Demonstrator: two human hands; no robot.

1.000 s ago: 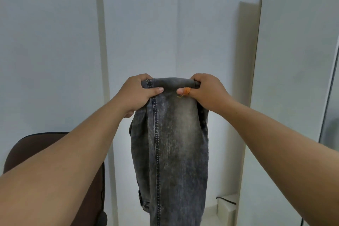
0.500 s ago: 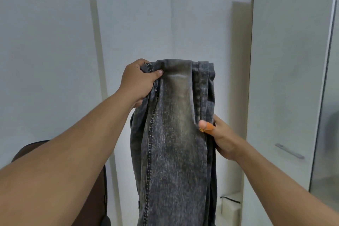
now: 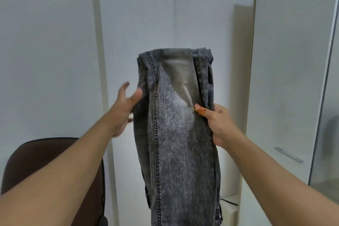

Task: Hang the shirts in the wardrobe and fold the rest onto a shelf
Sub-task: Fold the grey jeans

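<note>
Grey jeans [image 3: 176, 134] between right hand [image 3: 219, 124] fingers [image 3: 199, 107] and thumb.

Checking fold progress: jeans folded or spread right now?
Folded lengthwise, hanging. The jeans show stacked layers at the top edge, legs doubled into one narrow column; right hand grips one side, left hand is open beside them.

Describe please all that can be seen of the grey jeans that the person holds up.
The jeans look like dark grey washed denim, faded paler toward the top, with a pale stitched seam running down the left side. They hang doubled lengthwise in the air before a white wall, the folded top edge uppermost; the lower end leaves the picture. The right hand pinches their right edge, thumb in front. The left hand is open at their left edge, blurred; contact cannot be told.
</note>
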